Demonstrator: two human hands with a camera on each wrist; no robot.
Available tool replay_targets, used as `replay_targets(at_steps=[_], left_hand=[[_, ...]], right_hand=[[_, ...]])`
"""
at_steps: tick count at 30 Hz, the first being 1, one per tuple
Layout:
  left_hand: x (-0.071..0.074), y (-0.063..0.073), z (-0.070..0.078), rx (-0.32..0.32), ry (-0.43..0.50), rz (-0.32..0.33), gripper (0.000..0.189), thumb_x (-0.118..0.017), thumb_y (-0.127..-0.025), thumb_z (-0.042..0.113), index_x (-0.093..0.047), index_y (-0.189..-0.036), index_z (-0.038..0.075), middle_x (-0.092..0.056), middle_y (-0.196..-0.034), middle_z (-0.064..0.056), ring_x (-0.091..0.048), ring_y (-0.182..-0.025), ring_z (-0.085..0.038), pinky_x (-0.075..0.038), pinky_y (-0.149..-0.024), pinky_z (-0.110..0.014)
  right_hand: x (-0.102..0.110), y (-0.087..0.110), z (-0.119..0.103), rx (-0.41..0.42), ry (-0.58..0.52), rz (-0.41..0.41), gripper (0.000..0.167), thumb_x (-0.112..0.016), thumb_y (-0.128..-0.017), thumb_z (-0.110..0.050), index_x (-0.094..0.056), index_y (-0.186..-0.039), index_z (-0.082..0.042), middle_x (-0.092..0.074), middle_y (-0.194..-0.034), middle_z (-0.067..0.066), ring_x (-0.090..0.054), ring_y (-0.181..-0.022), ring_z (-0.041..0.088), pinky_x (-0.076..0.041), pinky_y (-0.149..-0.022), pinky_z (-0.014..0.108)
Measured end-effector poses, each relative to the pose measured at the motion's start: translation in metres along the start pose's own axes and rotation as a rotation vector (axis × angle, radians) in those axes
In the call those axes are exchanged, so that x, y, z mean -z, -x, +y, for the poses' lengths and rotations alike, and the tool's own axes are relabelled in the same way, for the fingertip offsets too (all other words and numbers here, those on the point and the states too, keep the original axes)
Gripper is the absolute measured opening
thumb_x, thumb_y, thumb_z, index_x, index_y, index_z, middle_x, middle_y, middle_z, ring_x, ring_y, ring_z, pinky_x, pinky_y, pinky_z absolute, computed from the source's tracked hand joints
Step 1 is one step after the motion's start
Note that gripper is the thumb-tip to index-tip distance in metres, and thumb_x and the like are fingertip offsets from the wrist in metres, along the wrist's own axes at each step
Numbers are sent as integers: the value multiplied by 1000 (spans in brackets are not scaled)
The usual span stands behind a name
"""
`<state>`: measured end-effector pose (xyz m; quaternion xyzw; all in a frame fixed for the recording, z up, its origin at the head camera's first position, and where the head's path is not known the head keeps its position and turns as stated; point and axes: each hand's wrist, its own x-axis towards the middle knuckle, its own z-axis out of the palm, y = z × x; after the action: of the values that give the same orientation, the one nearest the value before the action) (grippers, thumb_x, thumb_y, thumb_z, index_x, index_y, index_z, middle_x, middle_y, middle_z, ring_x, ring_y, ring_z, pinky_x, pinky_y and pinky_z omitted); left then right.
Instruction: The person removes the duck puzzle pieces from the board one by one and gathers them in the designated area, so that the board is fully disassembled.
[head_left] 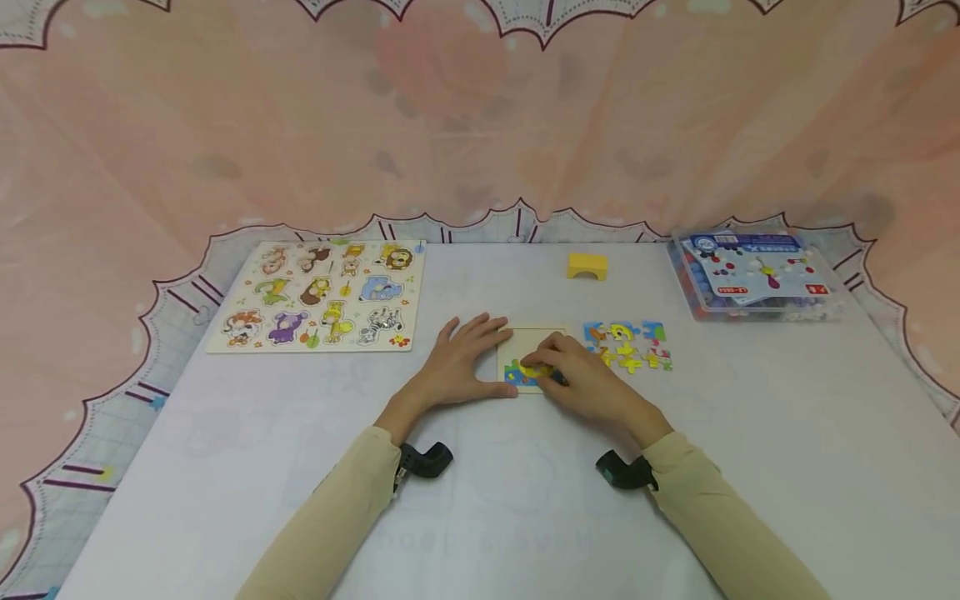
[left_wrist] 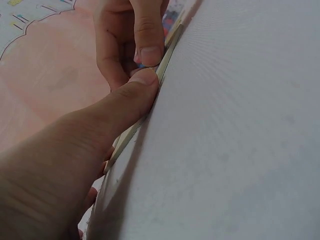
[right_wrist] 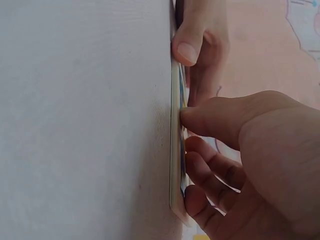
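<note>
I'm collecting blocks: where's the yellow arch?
In the head view, the yellow arch lies right of centre, beyond the loose puzzle pieces and left of the plastic box.

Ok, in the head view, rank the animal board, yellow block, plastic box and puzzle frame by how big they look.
1. Animal board
2. Plastic box
3. Puzzle frame, partly covered
4. Yellow block

No text legible. Print on the plastic box (head_left: pixel 757 313)'s pale sheet (head_left: pixel 768 265): too small to read. Lettering (head_left: pixel 487 540) on white bench cover (head_left: pixel 787 442): too faint.
</note>
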<state>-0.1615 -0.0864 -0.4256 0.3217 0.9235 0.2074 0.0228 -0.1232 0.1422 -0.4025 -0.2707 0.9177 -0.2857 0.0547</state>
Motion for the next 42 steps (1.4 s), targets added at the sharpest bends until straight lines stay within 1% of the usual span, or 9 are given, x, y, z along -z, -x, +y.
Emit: replay_targets(at_steps=[6, 14, 18, 20, 23, 28, 32, 36, 42], left_hand=[[1, 0, 0, 5, 18, -2, 87, -70, -73, 62, -42, -143, 20, -32, -154, 3, -19, -146, -22, -6, -118, -53], [2, 0, -2, 4, 24, 16, 86, -71, -72, 61, -43, -143, 20, -33, -153, 3, -20, -146, -22, -6, -118, -54], [2, 0, -2, 3, 31, 15, 86, -71, -72, 61, -43, -143, 20, -33, -154, 3, -19, -146, -22, -6, -118, -53], [2, 0, -1, 4, 35, 12, 87, -71, -72, 61, -43, -143, 20, -33, -154, 3, -19, -146, -22, -5, -118, -53], [2, 0, -1, 7, 41, 10, 86, -71, -72, 60, -43, -143, 19, -33, -154, 3, -19, -146, -22, -5, -118, -52], [2, 1, -1, 16, 41, 10, 87, -71, -72, 61, -43, -143, 20, -32, -154, 3, -19, -146, -22, -4, -118, -52], [1, 2, -1, 21, 41, 5, 87, -70, -72, 62, -42, -143, 20, -32, -154, 4, -18, -147, -21, -4, -118, -52], [0, 2, -1, 11, 39, 13, 86, -71, -72, 60, -43, -143, 19, -33, -154, 3, -19, -146, -22, -5, -118, -53], [0, 1, 0, 10, 36, 4, 86, -70, -72, 61, -43, -143, 19, -32, -154, 3, -19, -146, -21, -4, -118, -52]], right_hand=[[0, 0, -1, 4, 6, 2, 24, -60, -91, -12, -66, -115, -16, -54, -109, 0, -53, -99, 15, -46, -86, 35], [1, -2, 0, 25, 0, 13, 25, -59, -92, -13, -61, -116, -18, -54, -113, 0, -53, -104, 15, -46, -90, 39], [1, -3, 1, 27, -20, 13, 24, -60, -92, -12, -60, -115, -17, -54, -112, -1, -52, -103, 14, -46, -91, 37], [2, -4, 0, 30, -43, 10, 24, -61, -92, -12, -60, -115, -16, -54, -111, -1, -53, -102, 14, -47, -91, 36], [3, -4, -1, 33, -112, 12, 20, -63, -91, -14, -59, -111, -15, -57, -108, -3, -55, -98, 12, -49, -88, 33], [-1, -6, -4, 32, -230, 17, 10, -63, -91, -18, -59, -100, -17, -63, -96, -6, -58, -87, 9, -50, -78, 26], [-3, -6, -5, 26, -240, 20, 7, -63, -92, -19, -58, -97, -18, -63, -92, -7, -58, -84, 8, -50, -73, 23], [-1, -5, -5, 3, -251, 37, 8, -63, -91, -18, -58, -97, -17, -63, -93, -6, -59, -85, 7, -51, -75, 23], [3, -2, -5, -24, -320, 89, 9, -62, -91, -13, -57, -99, -14, -63, -95, -2, -59, -87, 11, -52, -75, 25]])
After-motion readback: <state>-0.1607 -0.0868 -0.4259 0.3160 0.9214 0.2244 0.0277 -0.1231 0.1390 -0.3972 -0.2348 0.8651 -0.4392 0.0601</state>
